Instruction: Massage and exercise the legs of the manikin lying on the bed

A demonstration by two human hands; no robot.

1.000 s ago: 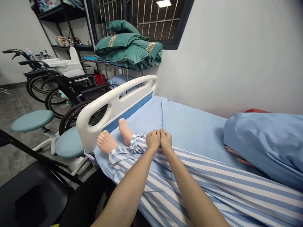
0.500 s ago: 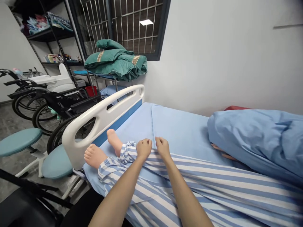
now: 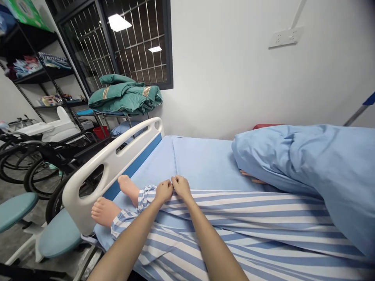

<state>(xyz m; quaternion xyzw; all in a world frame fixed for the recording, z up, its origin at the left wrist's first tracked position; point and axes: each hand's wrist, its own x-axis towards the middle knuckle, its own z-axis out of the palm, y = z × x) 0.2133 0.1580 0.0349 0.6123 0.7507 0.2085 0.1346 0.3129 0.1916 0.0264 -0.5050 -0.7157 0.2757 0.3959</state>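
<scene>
Striped blue-and-white pyjama trousers (image 3: 234, 205) cover the legs of a figure lying on the bed. Bare feet, smooth like a manikin's, stick out of the cuffs; the nearer foot (image 3: 104, 211) points up by the footboard. My left hand (image 3: 164, 191) is closed at the far trouser leg, above its cuff. Beside it my right hand (image 3: 181, 186) is also closed on that leg, the knuckles of both almost touching. The fingertips are turned under and partly hidden, with trouser cloth at them. A blue quilt (image 3: 278, 156) covers the upper body; some fingers show under its edge.
A white footboard (image 3: 114, 156) closes the bed's left end. Beyond it stand wheelchairs (image 3: 38, 156), teal stools (image 3: 60, 234) and a rack with folded green bedding (image 3: 125, 95). A wall (image 3: 219, 70) runs along the bed's far side.
My two hands have come closer together, still closed at the far trouser leg. The view has turned up and to the right, so a wall socket now shows.
</scene>
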